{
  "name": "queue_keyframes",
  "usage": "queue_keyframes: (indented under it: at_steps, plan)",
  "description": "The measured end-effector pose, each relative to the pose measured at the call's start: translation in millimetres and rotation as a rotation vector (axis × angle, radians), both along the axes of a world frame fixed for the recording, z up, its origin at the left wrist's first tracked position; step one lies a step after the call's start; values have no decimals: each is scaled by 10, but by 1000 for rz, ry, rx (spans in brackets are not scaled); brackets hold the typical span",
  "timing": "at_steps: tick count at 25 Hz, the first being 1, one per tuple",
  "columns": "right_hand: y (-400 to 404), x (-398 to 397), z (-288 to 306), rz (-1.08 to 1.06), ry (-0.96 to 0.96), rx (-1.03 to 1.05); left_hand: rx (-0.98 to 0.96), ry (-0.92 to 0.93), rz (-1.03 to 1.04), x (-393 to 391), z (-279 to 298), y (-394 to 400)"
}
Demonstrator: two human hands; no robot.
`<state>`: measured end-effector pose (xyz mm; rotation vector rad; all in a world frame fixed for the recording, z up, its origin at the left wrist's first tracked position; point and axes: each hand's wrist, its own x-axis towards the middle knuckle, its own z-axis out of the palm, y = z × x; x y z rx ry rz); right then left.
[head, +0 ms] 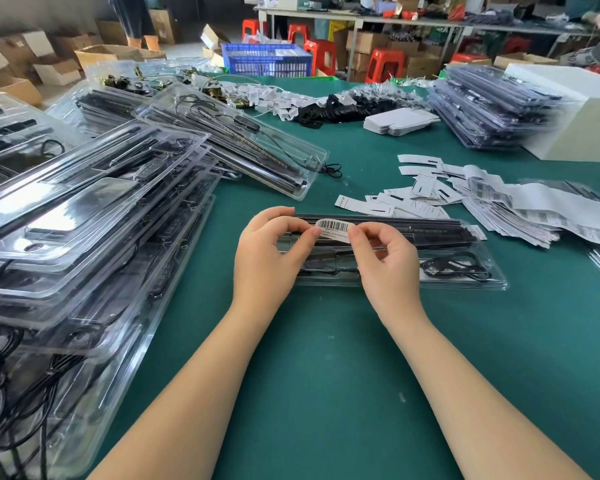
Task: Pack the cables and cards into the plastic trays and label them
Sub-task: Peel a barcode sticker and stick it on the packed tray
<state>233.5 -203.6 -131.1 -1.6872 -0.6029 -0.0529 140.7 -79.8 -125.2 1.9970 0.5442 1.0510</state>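
Both hands are up over the tray right in front, and they've got a barcode label (334, 230) stretched between them: the left hand (271, 258) pinches its left end with thumb and forefinger, the right hand (387, 261) pinches the right end the same way, other fingers loosely curled. The label sits just above the near plastic tray (465, 280), which lies flat on the green table (326, 375) with its long side running left to right. That tray already looks packed, with long black strips along the far edge and a coiled black cable (456, 266) tucked in the right-hand pocket, so I'd say this one is at the sticker stage and only needs the label pressed down. Can't tell if the label is touching the plastic yet or hovering a hair above it. As for the overall job, it looks well underway but nowhere near finished. On the left there's a big messy stack of filled trays (94, 216), with loose black cords spilling out at the near corner, and I can't make out from here whether those have labels on them. Another neater stack of trays (492, 109) sits far right at the back. Just beyond the near tray is a scatter of white cards (406, 199) and to the right a long run of label sheets (548, 209) with plenty of barcodes left, so my guess is there's a lot more packing and sticking to come.
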Motion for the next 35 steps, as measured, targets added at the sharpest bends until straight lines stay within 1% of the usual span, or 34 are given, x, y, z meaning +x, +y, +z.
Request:
queue_keyframes:
  at_steps: [6, 11, 15, 17, 20, 26, 35]
  plan:
    - [22, 9, -4, -12, -15, -34, -106, 133, -58, -23, 86, 52]
    - [50, -13, 3, -4, -30, -177, -221, 270, -14, -63, 104, 117]
    - [93, -38, 12, 15, -30, -295, -181, 431, 95, -96, 126, 148]
    - [108, -46, 1, 11, -50, -347, -211, 500, 92, -105, 138, 181]
    - [115, -39, -28, 0, -70, -398, -206, 593, 99, -104, 146, 184]
    - [177, -62, -61, -12, -98, -480, -119, 684, 226, -139, 134, 249]
    - [226, -129, -54, -39, -121, -516, 2, 767, 241, -132, 88, 267]
